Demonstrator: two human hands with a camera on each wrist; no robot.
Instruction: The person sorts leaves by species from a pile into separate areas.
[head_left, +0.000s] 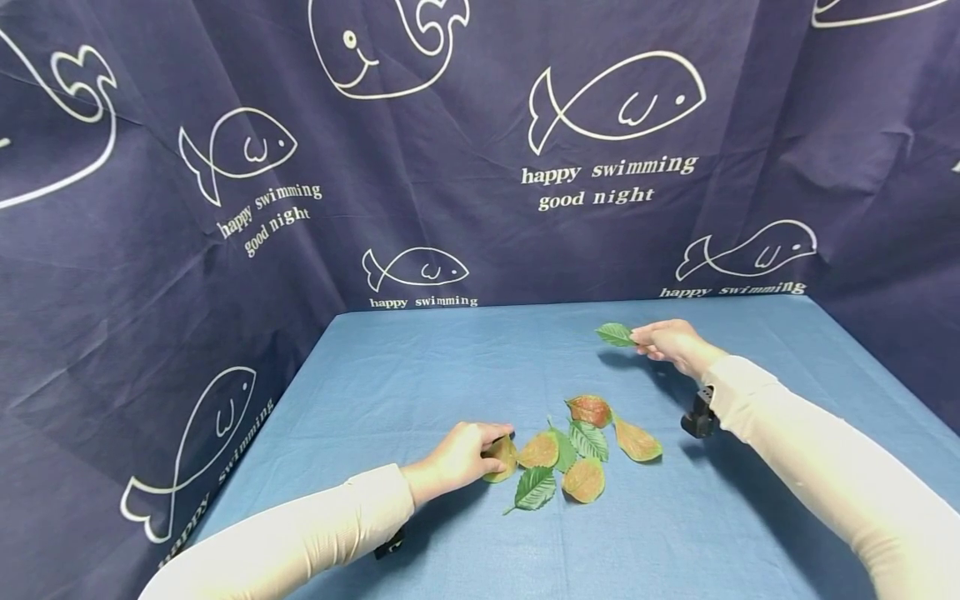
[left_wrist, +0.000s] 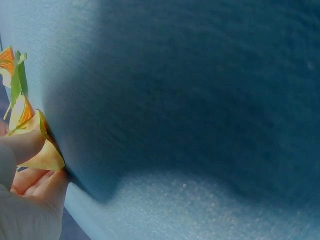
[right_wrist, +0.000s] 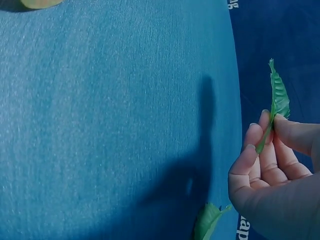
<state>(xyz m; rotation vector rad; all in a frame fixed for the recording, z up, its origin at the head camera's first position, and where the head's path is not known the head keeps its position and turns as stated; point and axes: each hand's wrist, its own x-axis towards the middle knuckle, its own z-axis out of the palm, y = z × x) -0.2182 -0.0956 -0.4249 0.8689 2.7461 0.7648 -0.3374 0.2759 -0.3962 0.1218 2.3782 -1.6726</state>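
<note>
My left hand (head_left: 467, 450) is low over the table at the left end of a leaf cluster. Its thumb and fingers grip a yellow-brown leaf (head_left: 504, 458); in the left wrist view that yellowish leaf (left_wrist: 47, 156) lies between them. Farther back on the right, my right hand (head_left: 671, 343) pinches a green serrated leaf (head_left: 615, 334) above the table, casting a shadow below. The right wrist view shows this leaf (right_wrist: 280, 97) edge-on between thumb and fingertips. Beside the left hand lie an orange-brown leaf (head_left: 540, 450) and a dark green leaf (head_left: 536, 488).
The cluster also holds a reddish leaf (head_left: 590, 410), a green leaf (head_left: 588, 439), a yellow-orange leaf (head_left: 637, 440) and a rounder brownish leaf (head_left: 583, 481). Another green leaf (right_wrist: 207, 222) shows below the right hand. Dark blue printed curtains (head_left: 480, 183) border the blue table (head_left: 420, 358).
</note>
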